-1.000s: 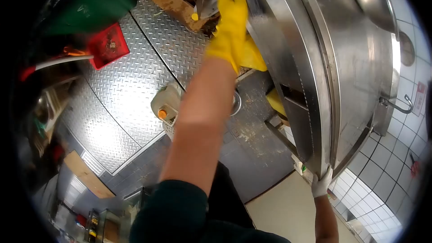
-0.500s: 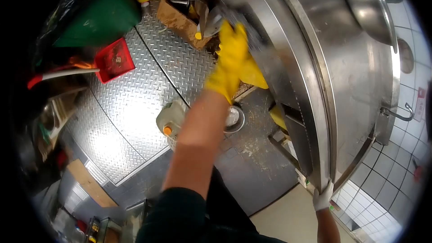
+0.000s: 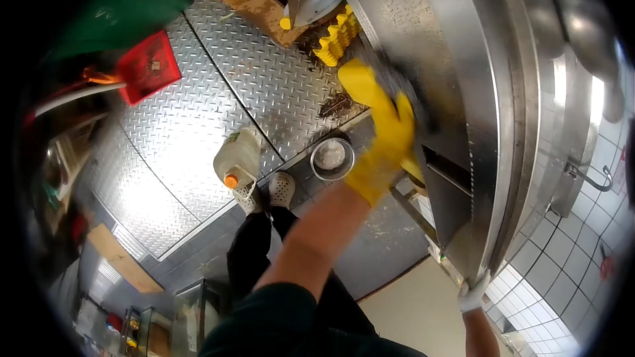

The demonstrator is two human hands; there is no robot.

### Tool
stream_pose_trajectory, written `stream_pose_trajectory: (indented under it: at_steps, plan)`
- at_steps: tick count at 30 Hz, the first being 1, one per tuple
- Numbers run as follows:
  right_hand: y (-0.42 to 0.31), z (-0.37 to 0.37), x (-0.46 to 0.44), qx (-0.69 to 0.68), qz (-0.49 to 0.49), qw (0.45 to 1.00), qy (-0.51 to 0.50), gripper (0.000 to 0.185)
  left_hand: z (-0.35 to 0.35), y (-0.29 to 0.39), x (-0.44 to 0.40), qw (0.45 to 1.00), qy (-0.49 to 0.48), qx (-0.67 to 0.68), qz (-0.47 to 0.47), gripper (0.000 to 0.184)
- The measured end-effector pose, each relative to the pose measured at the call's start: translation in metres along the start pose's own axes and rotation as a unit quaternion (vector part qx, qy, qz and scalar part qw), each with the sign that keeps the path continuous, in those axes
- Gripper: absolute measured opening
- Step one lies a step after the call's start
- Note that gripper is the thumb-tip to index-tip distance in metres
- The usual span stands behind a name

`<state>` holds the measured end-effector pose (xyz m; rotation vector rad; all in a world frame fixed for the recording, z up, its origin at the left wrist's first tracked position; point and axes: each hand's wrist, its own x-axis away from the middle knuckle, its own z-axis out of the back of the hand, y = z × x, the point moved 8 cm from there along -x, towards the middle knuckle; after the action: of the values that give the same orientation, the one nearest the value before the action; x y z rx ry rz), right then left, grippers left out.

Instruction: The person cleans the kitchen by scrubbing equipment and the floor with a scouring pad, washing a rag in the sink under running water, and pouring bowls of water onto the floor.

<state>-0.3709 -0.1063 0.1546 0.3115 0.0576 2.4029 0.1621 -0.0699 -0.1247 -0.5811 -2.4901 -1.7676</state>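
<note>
My left hand (image 3: 387, 142), in a yellow rubber glove, is closed at the front of a stainless steel unit (image 3: 423, 33). Beside its fingers are a smooth yellow piece (image 3: 359, 82) and a dark, motion-blurred thing (image 3: 400, 89) against the steel; what exactly the hand holds is unclear. My right hand (image 3: 473, 294), in a white glove, is closed round the unit's lower edge at the bottom right. A bumpy yellow object (image 3: 337, 36) lies on the floor beyond my left hand. Below and left of it is a round metal bowl (image 3: 332, 158) with something whitish inside.
A plastic jug (image 3: 238, 155) with an orange cap stands by my shoes (image 3: 282, 188) on the diamond-plate floor (image 3: 225, 92). Farther off are a red dustpan (image 3: 149, 69), a cardboard box (image 3: 258, 10) and a green bin (image 3: 122, 6). A hook (image 3: 592, 175) juts from the right side.
My left hand has moved right and down along the steel front, uncovering the bumpy yellow object and the bowl. My right hand stays on the edge. The view has shifted slightly.
</note>
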Motion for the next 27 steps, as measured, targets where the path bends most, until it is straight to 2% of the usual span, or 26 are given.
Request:
stream_pose_trajectory:
  at_steps: [2,3,5,6,7,8,10,11,12,13,15,16,17,18,20,23,24,25,26,27]
  plan:
    - [-0.004,0.002,-0.001,-0.005,-0.039,0.999,-0.034,0.079,-0.014,-0.009,0.084,0.993,-0.008,0.113,0.018,0.061]
    - [-0.005,0.003,-0.005,-0.007,-0.038,0.999,-0.03,0.077,-0.02,0.009,0.094,0.986,-0.007,0.168,0.014,0.062]
    - [-0.009,0.003,-0.012,-0.017,-0.039,0.999,-0.021,0.075,-0.02,0.033,0.083,0.994,-0.031,0.109,0.003,0.062]
    - [-0.004,0.0,-0.013,-0.049,-0.1,0.992,-0.054,0.07,-0.016,0.058,0.067,0.996,-0.043,0.074,-0.005,0.062]
    - [-0.008,0.002,-0.016,-0.052,-0.098,0.992,-0.065,0.073,-0.014,0.084,0.032,0.998,-0.007,0.058,-0.009,0.063]
    - [-0.01,0.003,-0.018,-0.055,-0.095,0.991,-0.076,0.076,-0.007,0.109,0.0,0.965,0.07,-0.157,-0.2,0.061]
    - [-0.006,-0.004,-0.012,-0.038,-0.082,0.993,-0.072,0.084,-0.005,0.147,-0.092,0.996,-0.007,0.016,-0.084,0.05]
    - [-0.014,0.0,-0.016,-0.042,-0.035,0.998,-0.006,0.084,0.0,0.158,-0.139,0.997,-0.018,0.048,-0.063,0.045]
    - [-0.016,-0.002,-0.016,-0.056,-0.027,0.998,-0.007,0.09,0.006,0.169,-0.177,0.996,-0.027,0.081,-0.038,0.04]
    - [-0.018,0.004,-0.017,-0.063,-0.018,0.998,-0.01,0.097,0.011,0.18,-0.194,0.992,-0.035,0.119,-0.009,0.036]
    - [-0.035,0.024,-0.033,-0.082,-0.032,0.996,-0.035,0.105,0.024,0.204,-0.2,0.974,0.013,0.183,0.134,0.033]
    - [-0.045,0.03,-0.037,-0.092,-0.039,0.994,-0.046,0.109,0.039,0.168,-0.238,0.96,-0.003,0.256,0.113,0.031]
    - [-0.043,0.026,-0.031,-0.076,0.0,0.997,0.0,0.113,0.046,0.177,-0.243,0.955,0.005,0.267,0.131,0.03]
    - [-0.048,0.026,-0.034,-0.081,-0.035,0.996,0.0,0.113,0.057,0.189,-0.239,0.95,0.013,0.274,0.149,0.029]
    - [-0.065,0.057,-0.041,-0.064,-0.097,0.993,0.017,0.106,0.068,0.232,-0.227,0.958,0.032,0.275,0.079,0.034]
    - [-0.101,0.066,-0.015,-0.048,-0.161,0.985,0.05,0.1,0.068,0.291,-0.235,0.941,-0.054,0.328,0.068,0.046]
    - [-0.121,0.067,0.0,-0.037,-0.215,0.975,0.033,0.093,0.056,0.32,-0.217,0.967,-0.036,0.24,0.082,0.057]
    - [-0.144,0.062,0.017,-0.029,-0.252,0.967,0.033,0.09,0.059,0.308,-0.234,0.999,-0.024,-0.028,-0.008,0.06]
    - [-0.169,0.055,0.041,-0.019,-0.287,0.957,0.034,0.086,0.035,0.345,-0.21,0.993,-0.046,-0.091,-0.059,0.059]
    - [-0.195,0.055,0.069,-0.005,-0.322,0.946,0.026,0.083,0.031,0.336,-0.195,0.984,-0.001,-0.134,-0.117,0.054]
